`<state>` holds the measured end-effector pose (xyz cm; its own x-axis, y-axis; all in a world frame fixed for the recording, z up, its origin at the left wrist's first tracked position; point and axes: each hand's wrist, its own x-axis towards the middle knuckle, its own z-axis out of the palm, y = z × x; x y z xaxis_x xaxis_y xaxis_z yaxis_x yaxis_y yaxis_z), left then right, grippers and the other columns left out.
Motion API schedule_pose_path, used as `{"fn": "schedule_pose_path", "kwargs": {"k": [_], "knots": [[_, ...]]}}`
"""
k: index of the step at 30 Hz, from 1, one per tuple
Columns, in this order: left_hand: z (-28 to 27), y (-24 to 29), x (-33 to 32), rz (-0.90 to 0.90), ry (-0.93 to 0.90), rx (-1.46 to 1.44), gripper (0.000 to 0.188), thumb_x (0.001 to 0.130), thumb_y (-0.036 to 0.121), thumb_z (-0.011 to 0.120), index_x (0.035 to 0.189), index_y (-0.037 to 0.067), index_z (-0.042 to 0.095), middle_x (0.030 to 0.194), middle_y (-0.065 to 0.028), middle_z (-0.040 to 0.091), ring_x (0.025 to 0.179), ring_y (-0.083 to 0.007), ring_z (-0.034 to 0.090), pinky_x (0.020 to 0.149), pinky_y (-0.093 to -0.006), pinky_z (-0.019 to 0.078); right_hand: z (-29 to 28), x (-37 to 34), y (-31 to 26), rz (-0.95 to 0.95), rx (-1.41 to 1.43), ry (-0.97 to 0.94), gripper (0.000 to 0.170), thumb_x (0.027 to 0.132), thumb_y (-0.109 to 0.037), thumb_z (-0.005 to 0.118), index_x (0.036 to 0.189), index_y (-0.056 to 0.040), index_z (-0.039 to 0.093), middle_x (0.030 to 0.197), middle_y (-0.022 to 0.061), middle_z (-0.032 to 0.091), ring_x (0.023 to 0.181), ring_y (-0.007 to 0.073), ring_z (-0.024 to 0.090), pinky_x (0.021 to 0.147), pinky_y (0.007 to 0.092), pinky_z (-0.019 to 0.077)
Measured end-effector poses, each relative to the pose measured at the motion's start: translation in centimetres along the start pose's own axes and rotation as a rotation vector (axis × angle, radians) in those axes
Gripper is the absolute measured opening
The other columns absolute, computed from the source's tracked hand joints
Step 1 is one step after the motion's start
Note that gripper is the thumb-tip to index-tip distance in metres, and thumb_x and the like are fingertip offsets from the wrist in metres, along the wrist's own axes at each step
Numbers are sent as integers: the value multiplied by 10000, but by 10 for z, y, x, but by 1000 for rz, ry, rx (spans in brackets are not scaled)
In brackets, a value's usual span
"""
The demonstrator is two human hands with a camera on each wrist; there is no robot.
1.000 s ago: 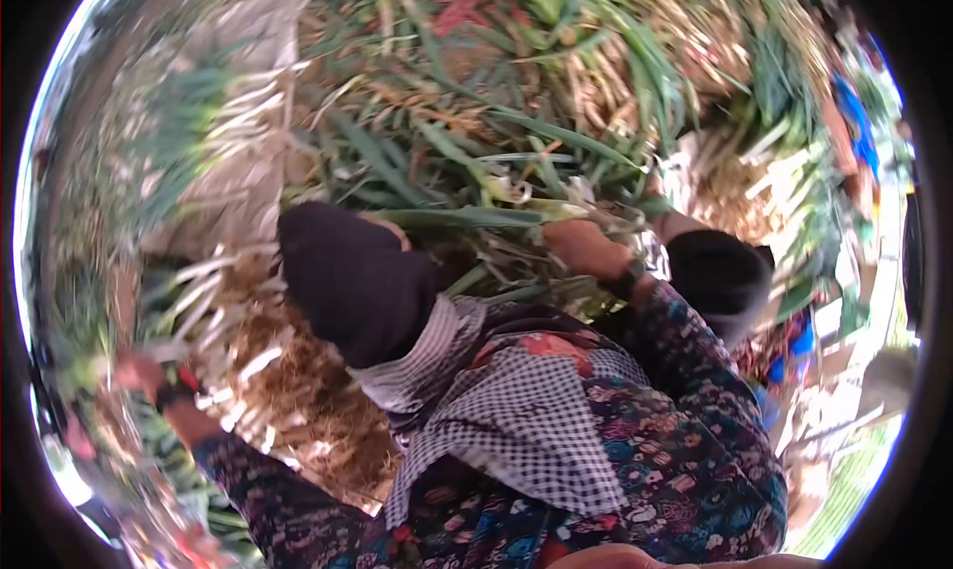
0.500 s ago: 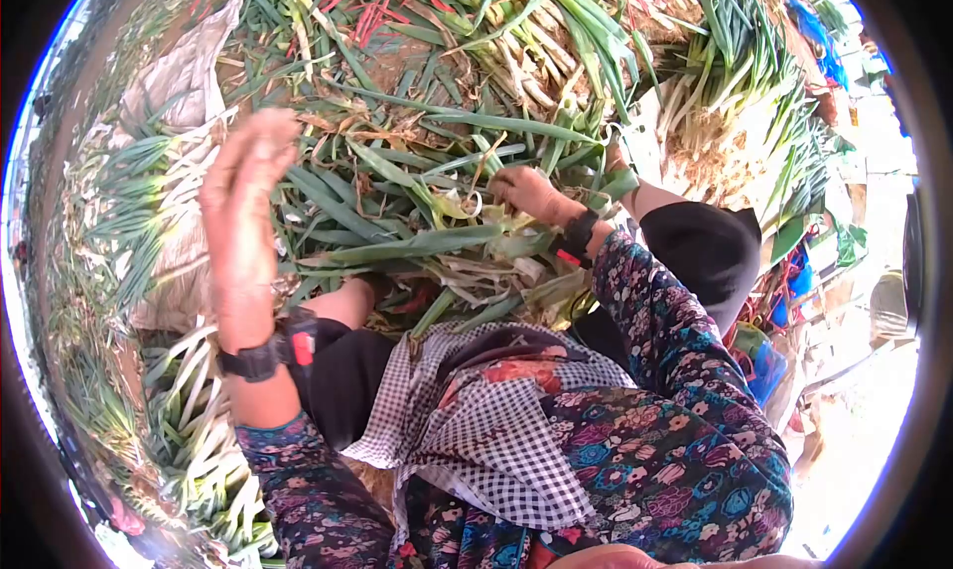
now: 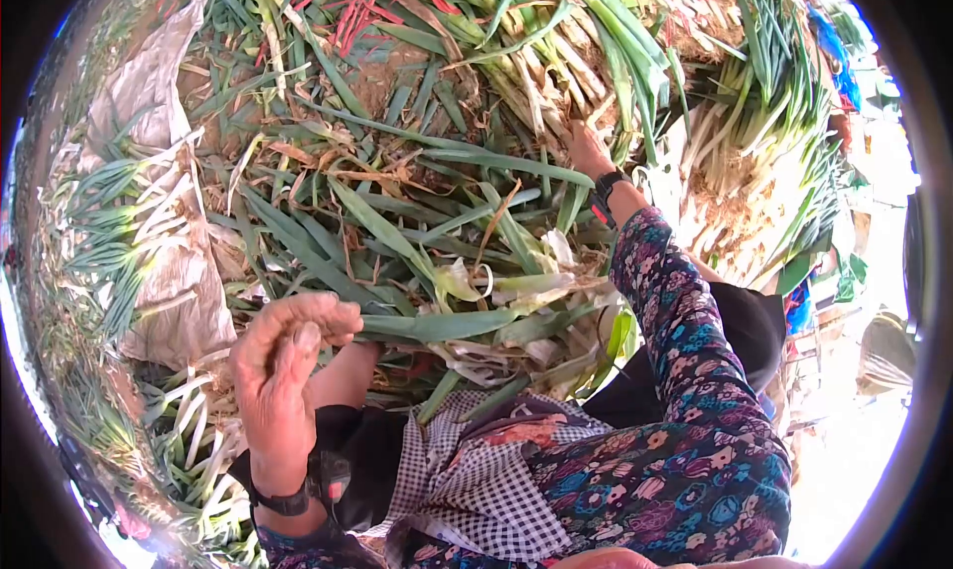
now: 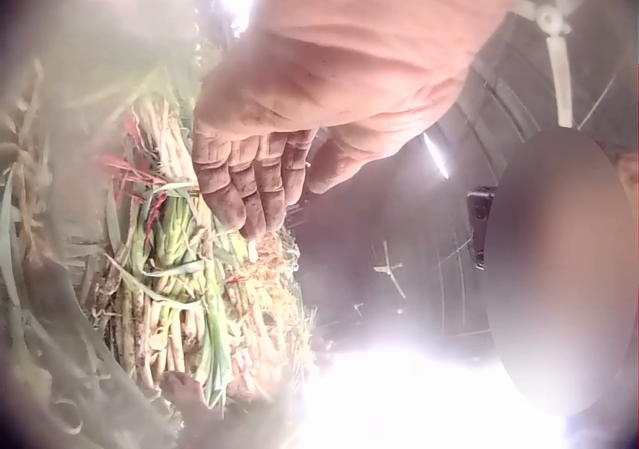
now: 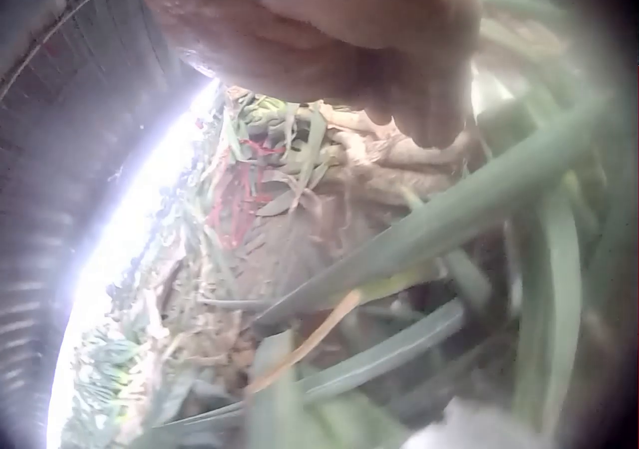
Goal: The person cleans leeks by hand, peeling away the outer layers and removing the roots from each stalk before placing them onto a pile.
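Note:
My left hand (image 3: 283, 390) is raised above my knee in the head view, its fingers loosely bent and nothing in it. The left wrist view shows that palm (image 4: 339, 60) with the soiled fingers hanging relaxed. My right hand (image 3: 590, 154) reaches forward to a pile of untrimmed green onions (image 3: 541, 92) with pale, dry-skinned stalks. Its fingertips are right at the stalks. In the right wrist view the hand (image 5: 329, 30) covers part of a pale stalk (image 5: 399, 150), and its fingers are mostly hidden, so I cannot tell whether they grip.
Stripped green leaves (image 3: 397, 231) and dry husks lie heaped before my knees. Red ties (image 3: 352, 8) lie at the back. Cleaned green onions (image 3: 109, 241) rest on a pale sack (image 3: 159, 311) at left. More onions (image 3: 784, 102) with roots are stacked at right.
My left hand has come in from the far left, rising over the left knee and then drawing back. My right hand has moved from the leaf heap forward to the onion pile.

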<state>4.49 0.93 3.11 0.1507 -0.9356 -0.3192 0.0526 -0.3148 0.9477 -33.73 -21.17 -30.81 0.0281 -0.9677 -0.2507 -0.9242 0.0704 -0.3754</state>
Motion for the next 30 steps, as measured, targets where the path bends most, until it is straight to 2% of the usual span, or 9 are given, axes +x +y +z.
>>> {"fn": "schedule_pose_path", "kwargs": {"k": [4, 10, 13, 16, 18, 24, 27, 28, 30], "knots": [[0, 2, 6, 1, -30, -53, 247, 950, 118, 502, 1101, -65, 572, 981, -169, 670, 881, -210, 655, 823, -333, 529, -10, 2, -38, -98, -305, -84, 291, 876, -235, 576, 1055, -7, 578, 922, 223, 646, 919, 378, 620, 812, 446, 486], [1, 4, -5, 17, -88, -73, 257, 953, 128, 507, 1110, -63, 574, 978, -162, 672, 885, -201, 652, 825, -321, 522, -38, -96, -152, -32, 871, -786, 316, 921, -239, 610, 1097, 24, 621, 796, 66, 654, 595, 147, 626, 528, 282, 542], [1, 2, -15, 20, -58, -26, 260, 921, 157, 522, 1089, -31, 585, 948, -162, 667, 851, -236, 663, 794, -336, 536, -50, -171, -170, -369, 1079, -785, 435, 891, -400, 614, 1029, 12, 627, 884, 27, 657, 830, 102, 590, 739, 279, 500], [-1, -2, -23, 78, -37, -28, 299, 917, 230, 579, 1081, -19, 595, 938, -132, 669, 840, -203, 660, 764, -305, 533, -13, -243, -173, 60, 1296, -909, 402, 904, -348, 590, 1080, 12, 624, 927, 64, 654, 859, 138, 586, 777, 305, 489], [-1, -3, -24, 107, -62, -37, 298, 920, 245, 593, 1066, -15, 602, 932, -113, 670, 837, -182, 656, 757, -288, 527, 51, -272, -148, -57, 871, -691, 373, 905, -285, 579, 1092, 35, 624, 926, 102, 652, 831, 177, 590, 741, 329, 495], [-1, -28, -28, 108, -114, -10, 197, 935, 154, 565, 1051, 7, 625, 912, -85, 680, 804, -150, 651, 738, -257, 504, -15, -275, -192, -49, 1215, -859, 353, 891, -268, 610, 1084, 26, 623, 823, 72, 633, 742, 163, 574, 646, 346, 467], [-10, -56, -13, 76, -65, -12, 226, 932, 186, 582, 1079, 19, 621, 945, -70, 670, 807, -124, 629, 710, -246, 487, -51, -291, -217, -894, 473, -97, 302, 921, -262, 577, 985, 33, 591, 716, 12, 553, 637, 109, 531, 552, 278, 427], [-14, -67, -6, 61, -19, -7, 238, 931, 197, 587, 1089, 22, 617, 957, -64, 666, 808, -116, 619, 700, -243, 482, -72, -303, -225, -894, 467, -87, 302, 921, -262, 577, 985, 33, 591, 716, 12, 553, 637, 109, 531, 552, 278, 427], [-17, -73, 8, -27, 97, 19, 354, 900, 346, 602, 1110, 62, 606, 993, -42, 666, 867, -135, 638, 728, -257, 490, -126, -333, -237, -199, 1016, -747, 325, 940, -277, 549, 1003, 42, 554, 741, 46, 569, 654, 119, 533, 571, 285, 439]]}}
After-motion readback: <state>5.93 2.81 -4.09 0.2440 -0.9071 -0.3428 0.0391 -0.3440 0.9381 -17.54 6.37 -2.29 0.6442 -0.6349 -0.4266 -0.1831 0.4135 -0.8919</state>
